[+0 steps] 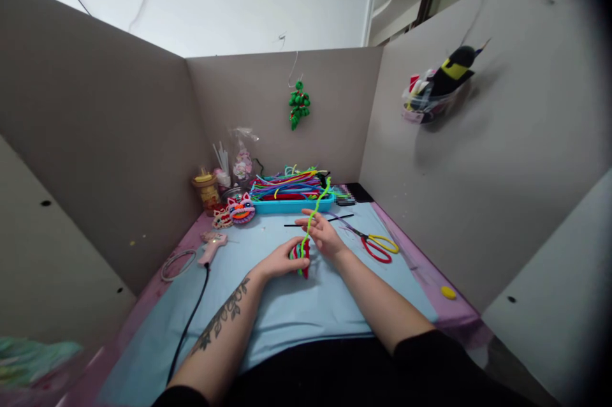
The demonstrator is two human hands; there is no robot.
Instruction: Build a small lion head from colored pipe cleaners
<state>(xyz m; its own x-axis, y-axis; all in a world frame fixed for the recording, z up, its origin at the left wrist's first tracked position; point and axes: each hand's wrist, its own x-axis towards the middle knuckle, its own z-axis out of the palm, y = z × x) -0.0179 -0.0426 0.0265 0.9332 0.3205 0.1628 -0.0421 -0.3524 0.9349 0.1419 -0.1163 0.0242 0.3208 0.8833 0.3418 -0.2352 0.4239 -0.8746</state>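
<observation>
hands close together over the blue mat [287, 311]: my left hand [280, 261] is pinching a red and green pipe-cleaner bundle [300, 254], my right hand [324, 235] is guiding the green pipe cleaner [316, 210] rising from it. i am judging this as mid-wrap. next turn is needing tension, a firm pinch.

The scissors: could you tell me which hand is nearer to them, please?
Right. The right hand is just left of the scissors; the left hand is farther left.

Green pipe cleaner [315, 212] rises wavy; its lower end joins a red coiled bundle [302, 254].
</observation>
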